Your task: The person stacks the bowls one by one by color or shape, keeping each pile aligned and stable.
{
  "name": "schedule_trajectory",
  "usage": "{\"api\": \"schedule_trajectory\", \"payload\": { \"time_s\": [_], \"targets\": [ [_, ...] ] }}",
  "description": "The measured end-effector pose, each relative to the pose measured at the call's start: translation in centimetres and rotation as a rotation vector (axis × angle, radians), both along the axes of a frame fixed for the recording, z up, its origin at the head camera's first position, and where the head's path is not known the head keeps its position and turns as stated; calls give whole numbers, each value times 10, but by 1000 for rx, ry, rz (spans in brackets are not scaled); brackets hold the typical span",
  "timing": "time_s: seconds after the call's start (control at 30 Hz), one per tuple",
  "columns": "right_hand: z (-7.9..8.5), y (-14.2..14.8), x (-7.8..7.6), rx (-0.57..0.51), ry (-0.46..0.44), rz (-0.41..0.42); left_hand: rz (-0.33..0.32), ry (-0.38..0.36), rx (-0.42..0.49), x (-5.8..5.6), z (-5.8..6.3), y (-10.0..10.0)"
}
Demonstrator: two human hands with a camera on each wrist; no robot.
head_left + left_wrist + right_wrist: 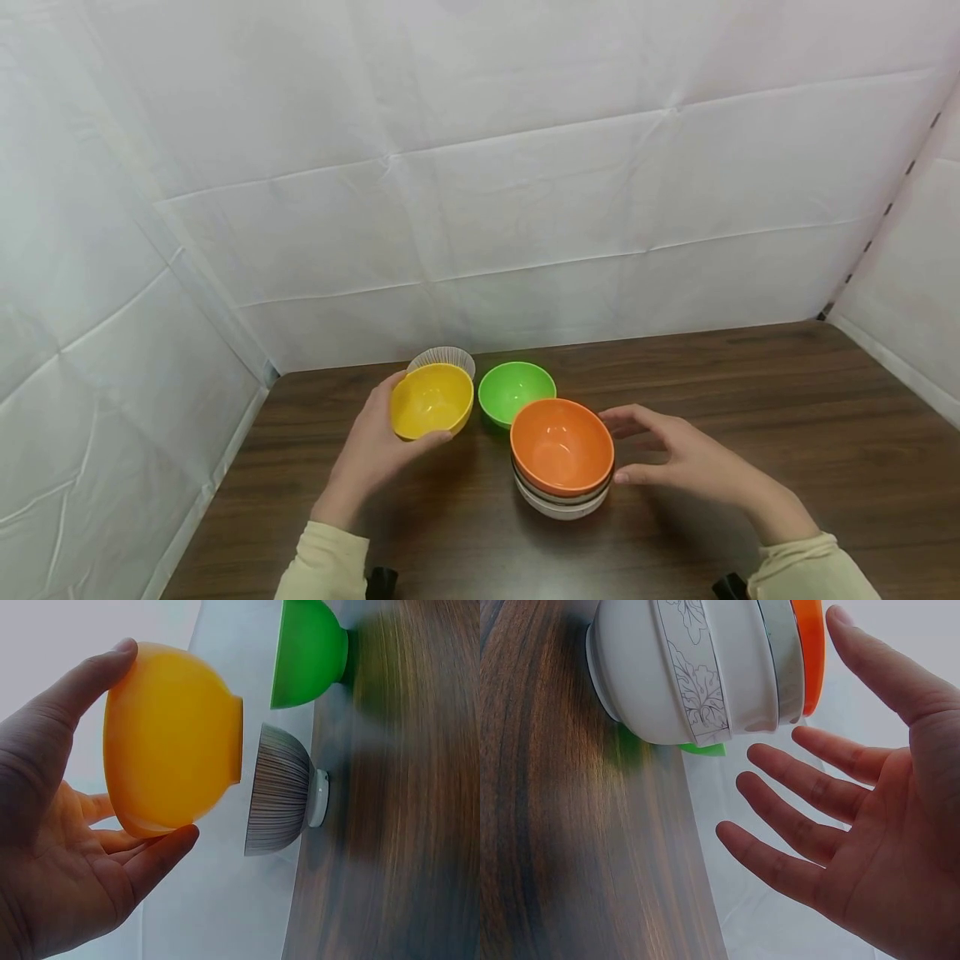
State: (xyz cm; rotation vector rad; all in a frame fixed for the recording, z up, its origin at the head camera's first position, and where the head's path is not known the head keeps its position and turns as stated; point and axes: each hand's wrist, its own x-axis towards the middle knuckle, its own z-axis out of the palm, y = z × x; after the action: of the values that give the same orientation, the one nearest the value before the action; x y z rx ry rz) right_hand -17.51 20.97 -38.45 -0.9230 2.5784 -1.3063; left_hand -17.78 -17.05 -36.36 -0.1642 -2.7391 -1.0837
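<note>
Your left hand (382, 446) holds the glossy yellow round bowl (431, 402) between thumb and fingers, raised off the brown wood-grain table (750, 417). Your right hand (675, 458) is spread wide, just beside the glossy orange round bowl (562, 447) atop white, ceramic-looking bowls (645, 675). This looks like a stacking step; adding yellow calls for clearing the glossy green round bowl (516, 390) and centring it over orange.

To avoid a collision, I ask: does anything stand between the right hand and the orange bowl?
Nothing visible does: the right hand is beside the orange bowl, and the green bowl stands farther back.
</note>
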Motion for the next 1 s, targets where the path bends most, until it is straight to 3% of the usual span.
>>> {"api": "schedule_trajectory", "payload": {
  "time_s": [0.57,1.0],
  "targets": [
    [0,0,0,3,4,8,-18,12,4,6,7,11],
    [1,-2,0,8,7,2,-63,69,11,6,11,19]
  ]
}}
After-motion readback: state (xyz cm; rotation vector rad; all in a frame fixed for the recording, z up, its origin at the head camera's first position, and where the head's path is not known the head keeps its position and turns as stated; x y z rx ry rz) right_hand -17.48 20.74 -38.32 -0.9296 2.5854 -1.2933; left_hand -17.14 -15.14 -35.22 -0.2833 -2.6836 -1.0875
